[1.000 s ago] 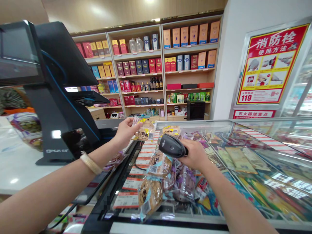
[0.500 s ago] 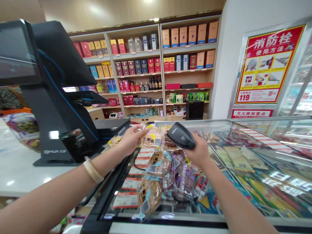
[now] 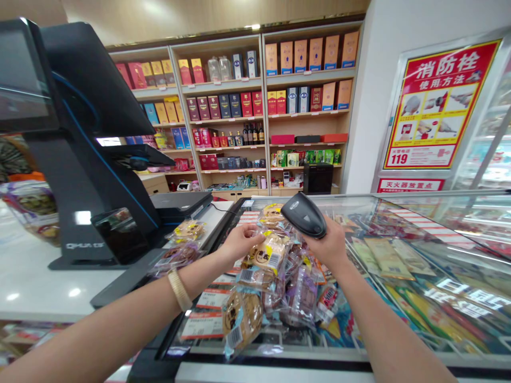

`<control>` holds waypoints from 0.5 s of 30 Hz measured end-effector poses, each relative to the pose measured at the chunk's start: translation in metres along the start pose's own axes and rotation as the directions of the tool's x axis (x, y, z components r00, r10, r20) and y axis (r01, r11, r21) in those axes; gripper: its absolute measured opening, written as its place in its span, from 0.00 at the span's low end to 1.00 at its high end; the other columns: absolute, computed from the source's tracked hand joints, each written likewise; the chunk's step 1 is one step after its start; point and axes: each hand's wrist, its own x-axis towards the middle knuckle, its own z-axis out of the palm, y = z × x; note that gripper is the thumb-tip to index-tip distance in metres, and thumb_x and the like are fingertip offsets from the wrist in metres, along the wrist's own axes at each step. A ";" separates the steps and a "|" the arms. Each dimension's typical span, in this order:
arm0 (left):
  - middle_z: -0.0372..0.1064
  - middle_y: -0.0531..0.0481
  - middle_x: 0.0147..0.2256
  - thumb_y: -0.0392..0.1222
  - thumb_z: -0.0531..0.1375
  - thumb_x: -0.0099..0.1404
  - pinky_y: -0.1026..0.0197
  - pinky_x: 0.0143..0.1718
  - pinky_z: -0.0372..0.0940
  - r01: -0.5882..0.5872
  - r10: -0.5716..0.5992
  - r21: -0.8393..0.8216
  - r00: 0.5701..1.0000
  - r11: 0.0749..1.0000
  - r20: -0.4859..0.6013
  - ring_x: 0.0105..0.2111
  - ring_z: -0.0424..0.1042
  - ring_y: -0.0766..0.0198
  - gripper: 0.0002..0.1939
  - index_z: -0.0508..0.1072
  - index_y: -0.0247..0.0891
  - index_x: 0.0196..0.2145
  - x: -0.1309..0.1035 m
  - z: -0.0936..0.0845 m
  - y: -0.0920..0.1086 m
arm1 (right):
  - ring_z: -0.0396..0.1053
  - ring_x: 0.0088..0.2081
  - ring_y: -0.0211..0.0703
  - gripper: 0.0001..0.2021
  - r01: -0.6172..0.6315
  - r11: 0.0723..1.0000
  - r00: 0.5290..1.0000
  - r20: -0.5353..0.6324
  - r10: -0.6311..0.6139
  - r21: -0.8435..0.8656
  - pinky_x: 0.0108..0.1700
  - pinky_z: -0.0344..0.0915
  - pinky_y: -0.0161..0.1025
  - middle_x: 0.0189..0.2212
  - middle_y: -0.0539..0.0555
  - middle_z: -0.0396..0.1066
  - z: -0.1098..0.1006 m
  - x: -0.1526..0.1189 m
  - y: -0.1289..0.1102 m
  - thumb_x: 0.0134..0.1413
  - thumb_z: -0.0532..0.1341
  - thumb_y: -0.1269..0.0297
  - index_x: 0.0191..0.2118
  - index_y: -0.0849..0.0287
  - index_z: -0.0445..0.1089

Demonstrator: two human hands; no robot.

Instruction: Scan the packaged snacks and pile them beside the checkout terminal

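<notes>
My left hand (image 3: 242,243) pinches the edge of a clear packet of round biscuits (image 3: 266,251) with a yellow print and a barcode. That packet lies over a pile of other wrapped snacks on the glass freezer top. In my right hand (image 3: 329,244) is a black barcode scanner (image 3: 304,215), its head tilted up and to the left above the pile. Nearest to me is a blue-edged biscuit packet (image 3: 242,318). Purple-wrapped snacks (image 3: 302,295) sit to its right. Price labels (image 3: 204,323) show along the left of the glass.
A black checkout terminal (image 3: 91,175) stands on the white counter (image 3: 27,282) at left. Several snack packets (image 3: 186,231) lie beside it. Frozen goods (image 3: 385,258) show through the glass at right. Shelves of boxed bottles (image 3: 247,106) line the back wall.
My left hand has moved right and toward me with the yellow-printed biscuit packet, now over the pile. The scanner has shifted slightly right. My view has moved a little.
</notes>
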 end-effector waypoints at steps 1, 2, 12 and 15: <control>0.73 0.54 0.24 0.42 0.70 0.44 0.65 0.26 0.62 -0.003 0.003 0.012 1.000 1.000 -0.006 0.26 0.72 0.64 0.17 0.73 0.38 0.33 -0.001 -0.001 -0.001 | 0.69 0.26 0.45 0.05 -0.001 1.000 1.000 0.007 0.001 -0.004 0.28 0.62 0.38 0.24 0.53 0.72 0.000 0.000 0.000 0.47 0.60 0.61 0.28 0.55 0.67; 0.74 0.53 0.26 0.44 0.70 0.45 0.65 0.26 0.62 -0.012 0.012 0.021 1.000 1.000 -0.009 0.27 0.73 0.63 0.18 0.74 0.39 0.35 -0.001 -0.002 -0.002 | 0.69 0.26 0.46 0.05 -0.004 1.000 1.000 0.015 0.004 -0.011 0.29 0.62 0.38 0.24 0.53 0.72 0.000 0.000 0.000 0.47 0.60 0.60 0.28 0.55 0.67; 0.74 0.49 0.28 0.51 0.66 0.44 0.61 0.33 0.64 -0.130 0.195 0.258 0.951 0.957 -0.241 0.30 0.72 0.61 0.22 0.72 0.37 0.35 0.026 -0.093 -0.020 | 0.71 0.28 0.48 0.07 0.006 0.999 1.000 0.016 -0.005 -0.047 0.29 0.63 0.39 0.25 0.53 0.73 -0.001 -0.003 0.002 0.48 0.60 0.58 0.30 0.55 0.67; 0.74 0.48 0.28 0.54 0.65 0.43 0.61 0.31 0.64 -0.024 0.194 0.385 0.892 0.923 -0.409 0.30 0.73 0.58 0.23 0.72 0.36 0.34 0.035 -0.146 -0.026 | 0.70 0.27 0.47 0.07 0.024 0.999 1.000 0.020 -0.023 -0.048 0.29 0.63 0.38 0.24 0.53 0.72 -0.001 -0.003 0.002 0.49 0.60 0.58 0.29 0.55 0.67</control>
